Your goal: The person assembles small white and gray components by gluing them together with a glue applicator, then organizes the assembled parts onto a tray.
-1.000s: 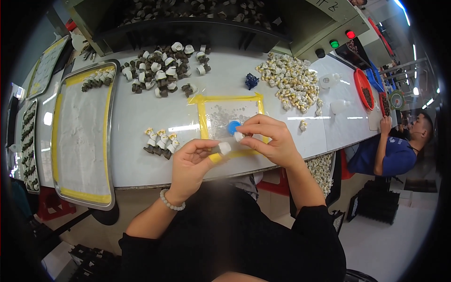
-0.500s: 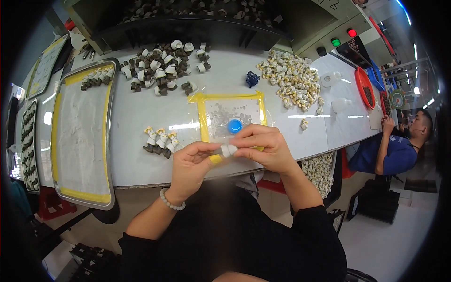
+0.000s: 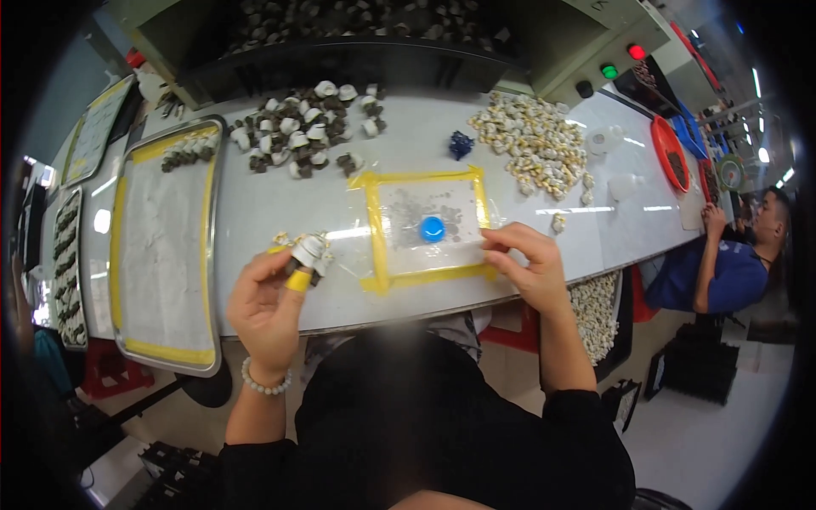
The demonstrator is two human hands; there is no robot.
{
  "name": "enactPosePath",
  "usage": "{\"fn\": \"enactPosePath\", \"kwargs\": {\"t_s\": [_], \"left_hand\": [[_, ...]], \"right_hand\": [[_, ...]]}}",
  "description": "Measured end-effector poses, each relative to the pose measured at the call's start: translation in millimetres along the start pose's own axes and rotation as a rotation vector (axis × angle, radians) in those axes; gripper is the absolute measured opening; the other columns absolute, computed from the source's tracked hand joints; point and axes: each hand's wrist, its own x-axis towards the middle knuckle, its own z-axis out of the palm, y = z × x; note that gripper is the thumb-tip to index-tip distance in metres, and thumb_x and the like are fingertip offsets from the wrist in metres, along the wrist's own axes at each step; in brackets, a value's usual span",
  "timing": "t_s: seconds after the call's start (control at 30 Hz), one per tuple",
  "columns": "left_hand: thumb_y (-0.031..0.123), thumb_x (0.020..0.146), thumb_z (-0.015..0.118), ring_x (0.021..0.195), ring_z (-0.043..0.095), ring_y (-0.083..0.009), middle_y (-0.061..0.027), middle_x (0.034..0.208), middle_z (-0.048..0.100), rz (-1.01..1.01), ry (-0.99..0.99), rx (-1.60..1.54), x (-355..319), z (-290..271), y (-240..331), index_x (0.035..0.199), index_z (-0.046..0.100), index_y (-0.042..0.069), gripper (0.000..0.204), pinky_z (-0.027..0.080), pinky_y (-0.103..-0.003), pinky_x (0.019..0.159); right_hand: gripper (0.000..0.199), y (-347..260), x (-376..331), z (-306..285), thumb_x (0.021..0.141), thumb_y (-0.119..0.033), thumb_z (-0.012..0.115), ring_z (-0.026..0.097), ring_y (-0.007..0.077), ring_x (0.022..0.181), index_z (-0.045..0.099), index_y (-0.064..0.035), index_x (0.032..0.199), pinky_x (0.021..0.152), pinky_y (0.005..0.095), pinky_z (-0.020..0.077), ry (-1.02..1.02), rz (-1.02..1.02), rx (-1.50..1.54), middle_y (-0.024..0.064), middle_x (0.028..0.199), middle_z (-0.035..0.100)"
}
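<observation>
My left hand [image 3: 265, 304], yellow tape round its thumb, is closed on a small white figurine [image 3: 308, 248] with a dark base. It is right beside a few similar figurines with white-and-yellow tops, which it partly hides. My right hand [image 3: 531, 265] is at the right edge of a yellow-taped sheet [image 3: 395, 255], thumb and fingertips pinched together. Whether anything is between them I cannot make out. On the spotted sheet sits a round blue cap [image 3: 433, 229]. Farther back lie a pile of white-and-dark pieces [image 3: 293, 136] and a pile of small white-and-yellow pieces [image 3: 535, 149].
At left lies a metal tray [image 3: 212, 246] with a short row of figurines at its far end. A dark blue lump [image 3: 461, 145] is near the white-and-yellow pile. A machine [image 3: 357, 72] borders the back; red bowl [image 3: 670, 153] and a co-worker [image 3: 722, 263] are at right.
My hands have drawn apart from in front of the sheet. The left has carried the white piece left to the standing figurines; the right has shifted right. The view has shifted slightly.
</observation>
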Motion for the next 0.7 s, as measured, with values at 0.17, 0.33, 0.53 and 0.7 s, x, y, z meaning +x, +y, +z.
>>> {"fn": "enactPosePath", "kwargs": {"t_s": [0.17,0.33,0.53,0.7], "left_hand": [[-0.007,0.076,0.064,0.082,0.06,-0.0165,-0.0092,0.092,0.064,0.131,0.22,0.617,9.1,-33.9,-5.0,0.099,0.063,-0.001,0.024,0.047,-0.027,0.074],[-0.007,0.072,0.065,0.081,0.06,-0.0221,-0.0118,0.092,0.064,0.144,0.153,0.775,5.2,-32.0,-6.6,0.098,0.063,-0.001,0.027,0.048,-0.03,0.074],[-0.007,0.071,0.064,0.087,0.058,-0.028,-0.0123,0.09,0.063,0.197,0.056,0.842,3.4,-38.4,-6.4,0.098,0.063,-0.001,0.028,0.048,-0.034,0.077],[-0.007,0.072,0.058,0.091,0.056,-0.0305,-0.0142,0.092,0.063,0.176,-0.01,0.786,2.7,-38.7,-3.0,0.1,0.063,-0.002,0.028,0.046,-0.037,0.081]], "right_hand": [[0.023,-4.3,-8.7,16.2,0.075,-0.001,0.067,0.061,0.0201,0.075,0.067,0.0007,0.098,0.068,0.0281,0.0486,-0.009,-0.012,-0.028,0.0104,0.083,0.064],[0.025,-15.6,6.0,60.6,0.074,-0.001,0.069,0.061,0.0235,0.08,0.066,-0.0017,0.098,0.068,0.0299,0.0496,-0.085,-0.306,-0.126,0.0104,0.09,0.063],[0.031,-39.6,37.4,110.0,0.073,-0.003,0.068,0.058,0.0253,0.087,0.064,-0.005,0.103,0.073,0.0332,0.0495,-0.114,-0.382,-0.18,0.0113,0.1,0.06],[0.031,-41.5,46.7,130.9,0.073,-0.002,0.066,0.058,0.0256,0.085,0.065,-0.0054,0.104,0.072,0.0337,0.0495,-0.089,-0.447,-0.179,0.0113,0.1,0.06]]}}
